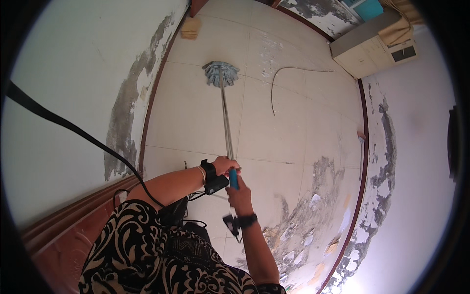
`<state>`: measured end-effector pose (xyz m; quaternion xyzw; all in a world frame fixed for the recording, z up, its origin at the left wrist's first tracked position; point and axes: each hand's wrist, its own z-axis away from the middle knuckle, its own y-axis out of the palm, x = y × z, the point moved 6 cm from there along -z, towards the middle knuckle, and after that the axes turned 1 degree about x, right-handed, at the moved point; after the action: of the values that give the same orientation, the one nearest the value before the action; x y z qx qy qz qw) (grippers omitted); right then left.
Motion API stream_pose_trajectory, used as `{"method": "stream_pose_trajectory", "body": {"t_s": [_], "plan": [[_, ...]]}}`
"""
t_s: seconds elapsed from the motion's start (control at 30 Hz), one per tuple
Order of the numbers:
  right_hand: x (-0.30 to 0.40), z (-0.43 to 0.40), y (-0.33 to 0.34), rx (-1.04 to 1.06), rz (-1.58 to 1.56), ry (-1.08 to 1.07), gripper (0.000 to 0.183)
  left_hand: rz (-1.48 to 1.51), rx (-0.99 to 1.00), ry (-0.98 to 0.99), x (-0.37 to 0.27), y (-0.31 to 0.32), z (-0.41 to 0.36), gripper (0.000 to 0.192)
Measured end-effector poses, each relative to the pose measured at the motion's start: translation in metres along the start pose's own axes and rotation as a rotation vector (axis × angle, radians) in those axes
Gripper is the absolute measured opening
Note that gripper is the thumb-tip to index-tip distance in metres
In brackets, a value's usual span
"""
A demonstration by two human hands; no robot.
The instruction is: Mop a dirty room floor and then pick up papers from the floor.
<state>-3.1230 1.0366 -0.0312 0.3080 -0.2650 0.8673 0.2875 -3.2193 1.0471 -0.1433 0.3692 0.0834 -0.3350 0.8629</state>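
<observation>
A mop with a grey string head (221, 74) rests on the tiled floor (191, 121) ahead of me. Its thin metal handle (227, 125) runs back towards my body and ends in a blue grip (233, 178). My left hand (224, 165) is closed around the handle just beyond the blue part. Behind it, my right hand (241, 196) holds the blue grip near its end. Both wrists wear black straps with small devices, and the left device (216, 185) partly hides the area beside the grip.
A thin bent cord or rod (272, 92) lies on the floor. Debris and flaked plaster (293, 235) cover the lower right. A pale cabinet (367, 51) stands at the far right, and a brown folded item (190, 28) lies by the left wall. Carved reddish wooden furniture (73, 239) is at lower left.
</observation>
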Motion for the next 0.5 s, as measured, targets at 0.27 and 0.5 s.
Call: {"method": "stream_pose_trajectory", "body": {"t_s": [0.27, 0.5], "plan": [[-0.015, 0.166, -0.097, 0.013, 0.268, 0.099, 0.055, 0.117, 0.13, -0.227, 0.035, 0.046, -0.013, 0.011], [0.036, 0.156, -0.169, 0.08, 0.231, 0.086, 0.04, -0.354, 0.308, -0.35, 0.058, 0.08, -0.051, 0.024]]}}
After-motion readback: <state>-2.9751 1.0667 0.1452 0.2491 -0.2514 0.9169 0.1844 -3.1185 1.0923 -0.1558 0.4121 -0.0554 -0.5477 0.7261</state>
